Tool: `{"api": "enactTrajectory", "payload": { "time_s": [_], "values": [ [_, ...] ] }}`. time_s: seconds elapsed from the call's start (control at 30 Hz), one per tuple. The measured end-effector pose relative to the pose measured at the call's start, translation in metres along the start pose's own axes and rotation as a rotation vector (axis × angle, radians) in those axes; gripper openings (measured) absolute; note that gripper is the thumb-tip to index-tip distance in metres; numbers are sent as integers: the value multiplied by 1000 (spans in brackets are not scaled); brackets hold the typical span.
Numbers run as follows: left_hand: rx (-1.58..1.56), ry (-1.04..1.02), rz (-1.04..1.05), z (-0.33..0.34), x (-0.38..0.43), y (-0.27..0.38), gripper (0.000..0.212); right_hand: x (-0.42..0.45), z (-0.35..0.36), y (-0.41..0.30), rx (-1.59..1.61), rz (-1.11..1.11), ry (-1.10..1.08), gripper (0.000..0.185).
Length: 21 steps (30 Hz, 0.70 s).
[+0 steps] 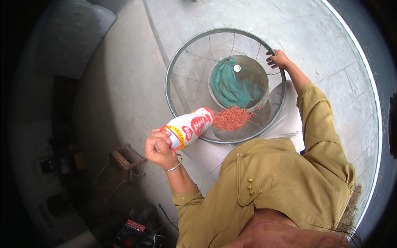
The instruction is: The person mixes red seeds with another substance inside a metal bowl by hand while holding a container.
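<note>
My left hand (159, 147) grips the bottom end of a white, red and yellow printed plastic packet (190, 127), tilted with its mouth over a large round sieve (169, 93). By that mouth, a heap of small reddish seeds or kernels (232, 118) lies on the fine mesh. My right hand (277, 59) holds the sieve's rim at the upper right, with its fingers curled over the inner side. Through the mesh shows a round metal basin (267, 81) holding green crumpled sheeting (228, 83). A small white disc (237, 68) appears over the sheeting; its exact level cannot be told.
A small wooden stool (127, 159) stands on the concrete floor (133, 74) at left. Dark clutter with a red box (136, 225) lies at lower left. A grey flat-topped piece (77, 34) occupies the upper left. White trousers (214, 155) are under the sieve's near edge.
</note>
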<state>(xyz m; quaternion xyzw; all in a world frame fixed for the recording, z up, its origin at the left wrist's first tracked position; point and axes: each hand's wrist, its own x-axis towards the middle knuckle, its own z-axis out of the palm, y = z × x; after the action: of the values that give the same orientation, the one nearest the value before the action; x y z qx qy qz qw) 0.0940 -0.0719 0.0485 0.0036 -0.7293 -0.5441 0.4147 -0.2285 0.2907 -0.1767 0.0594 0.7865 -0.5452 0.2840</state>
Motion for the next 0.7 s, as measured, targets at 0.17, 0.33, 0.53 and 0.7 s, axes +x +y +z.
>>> {"api": "enactTrajectory", "payload": {
  "time_s": [0.17,0.33,0.53,0.7],
  "values": [
    [-23,-22,38,12,6,-8,35,-25,10,12,-782,-439,580,35],
    [-56,-49,24,22,13,-37,31,-78,58,-19,-873,-945,186,15],
    [-82,-60,-41,38,13,-63,27,-85,131,19,-742,-787,-76,7],
    [-74,-144,-161,49,17,-71,24,-78,152,19,-817,-713,0,8]
  ]
}}
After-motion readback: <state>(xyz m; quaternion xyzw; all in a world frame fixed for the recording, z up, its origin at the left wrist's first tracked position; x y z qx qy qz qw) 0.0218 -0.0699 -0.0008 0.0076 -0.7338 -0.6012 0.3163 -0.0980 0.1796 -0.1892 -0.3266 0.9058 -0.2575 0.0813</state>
